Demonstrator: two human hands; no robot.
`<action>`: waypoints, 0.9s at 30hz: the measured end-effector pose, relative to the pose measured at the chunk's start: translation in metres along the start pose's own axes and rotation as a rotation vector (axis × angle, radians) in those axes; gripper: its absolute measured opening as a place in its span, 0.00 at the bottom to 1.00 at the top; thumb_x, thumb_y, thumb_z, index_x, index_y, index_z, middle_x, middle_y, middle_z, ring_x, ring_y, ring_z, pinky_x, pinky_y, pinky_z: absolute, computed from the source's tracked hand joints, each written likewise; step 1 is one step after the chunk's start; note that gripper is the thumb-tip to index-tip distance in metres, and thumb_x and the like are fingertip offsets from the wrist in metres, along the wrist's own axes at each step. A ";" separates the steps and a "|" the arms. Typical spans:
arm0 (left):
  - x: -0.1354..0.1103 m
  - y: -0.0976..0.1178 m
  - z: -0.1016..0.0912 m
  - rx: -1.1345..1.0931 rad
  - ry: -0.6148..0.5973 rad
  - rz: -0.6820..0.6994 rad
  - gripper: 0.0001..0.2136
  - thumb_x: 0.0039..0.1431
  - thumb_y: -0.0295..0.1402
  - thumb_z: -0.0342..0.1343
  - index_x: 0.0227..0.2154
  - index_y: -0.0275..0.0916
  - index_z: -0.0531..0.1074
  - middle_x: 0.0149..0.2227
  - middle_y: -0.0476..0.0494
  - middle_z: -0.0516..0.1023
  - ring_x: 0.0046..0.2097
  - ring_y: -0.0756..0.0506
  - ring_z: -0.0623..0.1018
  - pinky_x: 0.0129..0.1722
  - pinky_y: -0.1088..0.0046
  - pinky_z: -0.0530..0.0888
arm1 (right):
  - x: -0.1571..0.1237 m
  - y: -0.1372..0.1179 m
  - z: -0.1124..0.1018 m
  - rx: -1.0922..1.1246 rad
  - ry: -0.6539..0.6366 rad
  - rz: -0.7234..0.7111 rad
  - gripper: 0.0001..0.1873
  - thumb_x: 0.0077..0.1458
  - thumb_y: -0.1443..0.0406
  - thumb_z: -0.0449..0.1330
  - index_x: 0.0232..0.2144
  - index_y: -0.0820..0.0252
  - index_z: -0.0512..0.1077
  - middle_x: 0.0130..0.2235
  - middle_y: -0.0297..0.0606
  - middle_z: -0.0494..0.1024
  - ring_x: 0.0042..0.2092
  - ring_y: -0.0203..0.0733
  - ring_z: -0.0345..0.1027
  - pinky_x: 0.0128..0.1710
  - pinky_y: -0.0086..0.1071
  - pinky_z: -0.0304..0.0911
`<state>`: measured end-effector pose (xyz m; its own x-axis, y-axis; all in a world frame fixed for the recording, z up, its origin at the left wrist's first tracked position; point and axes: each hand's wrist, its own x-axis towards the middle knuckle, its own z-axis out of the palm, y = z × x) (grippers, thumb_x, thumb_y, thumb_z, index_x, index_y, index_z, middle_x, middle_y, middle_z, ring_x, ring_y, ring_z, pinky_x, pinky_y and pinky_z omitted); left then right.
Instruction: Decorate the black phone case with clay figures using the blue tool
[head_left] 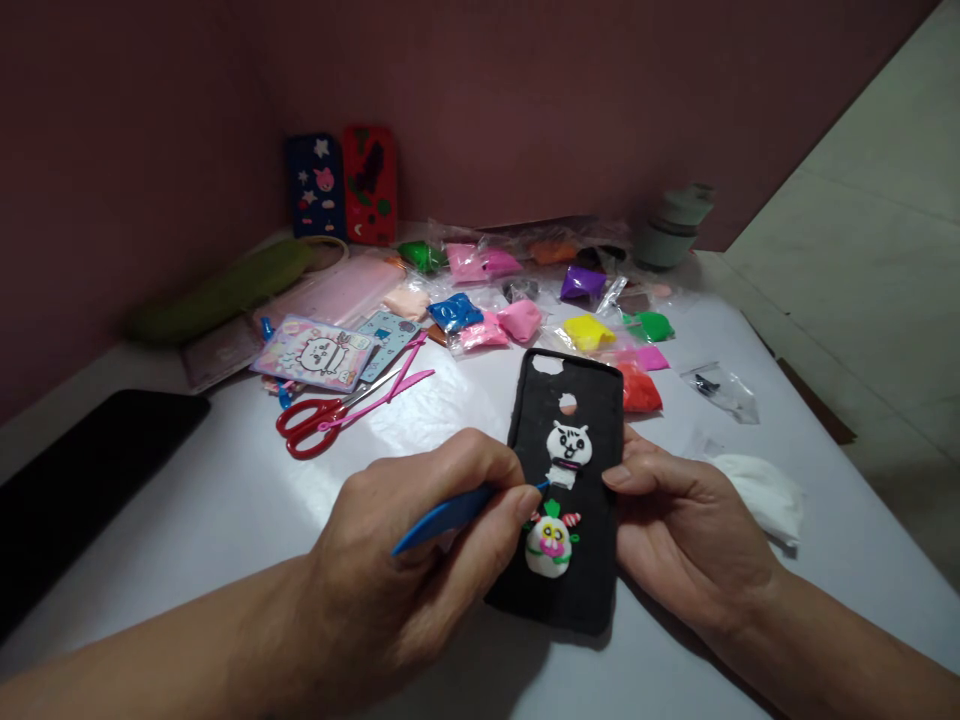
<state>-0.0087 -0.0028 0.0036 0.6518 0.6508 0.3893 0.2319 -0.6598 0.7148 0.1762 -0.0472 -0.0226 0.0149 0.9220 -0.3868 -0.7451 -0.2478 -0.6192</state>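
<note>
A black phone case (594,560) is tilted up above the white table, held along its right edge by my right hand (682,525), thumb on its face. Pinched in my left hand (442,540) is a blue modelling tool (444,520), its thin tip against the white body of a clay figure (568,455) with a black-lined face. Lower on the case sits a second clay figure (549,548), white with yellow eyes, a pink muzzle and green bits. My left fingers cover part of the case's left edge.
Red-handled scissors (307,425) and a pink tool (382,400) lie beside picture cards (319,352). Several bags of coloured clay (589,332) spread across the back. Two decorated phone cases (369,185) lean on the wall. A white clay bag (761,495) lies right, a black phone-like slab (97,470) left.
</note>
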 end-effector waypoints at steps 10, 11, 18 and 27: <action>0.000 0.002 0.000 0.025 -0.013 0.009 0.05 0.61 0.26 0.50 0.30 0.36 0.68 0.23 0.52 0.74 0.22 0.54 0.73 0.21 0.81 0.68 | 0.000 0.000 0.000 -0.024 -0.004 0.011 0.22 0.34 0.75 0.57 0.35 0.54 0.76 0.38 0.38 0.80 0.45 0.52 0.72 0.39 0.42 0.70; 0.000 0.002 0.000 0.029 -0.012 0.008 0.05 0.61 0.26 0.50 0.30 0.36 0.68 0.23 0.53 0.74 0.22 0.54 0.73 0.21 0.81 0.68 | 0.000 0.000 0.000 -0.021 -0.002 0.012 0.22 0.34 0.75 0.57 0.35 0.54 0.76 0.37 0.38 0.80 0.45 0.52 0.72 0.39 0.42 0.70; 0.001 0.001 0.000 0.027 -0.007 0.014 0.05 0.62 0.26 0.50 0.31 0.37 0.68 0.24 0.53 0.74 0.23 0.54 0.73 0.21 0.81 0.68 | 0.001 0.001 -0.002 -0.011 -0.001 0.007 0.22 0.35 0.75 0.57 0.35 0.55 0.76 0.37 0.39 0.80 0.45 0.52 0.72 0.40 0.42 0.70; -0.001 -0.001 -0.001 0.033 0.008 0.022 0.04 0.62 0.27 0.50 0.31 0.38 0.68 0.24 0.54 0.73 0.23 0.55 0.72 0.21 0.82 0.67 | 0.000 0.000 0.001 -0.018 0.011 0.014 0.22 0.33 0.75 0.57 0.34 0.54 0.75 0.37 0.38 0.81 0.45 0.53 0.72 0.43 0.45 0.69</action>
<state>-0.0098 -0.0024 0.0030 0.6514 0.6386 0.4098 0.2407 -0.6860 0.6866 0.1760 -0.0468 -0.0221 0.0124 0.9152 -0.4029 -0.7335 -0.2655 -0.6257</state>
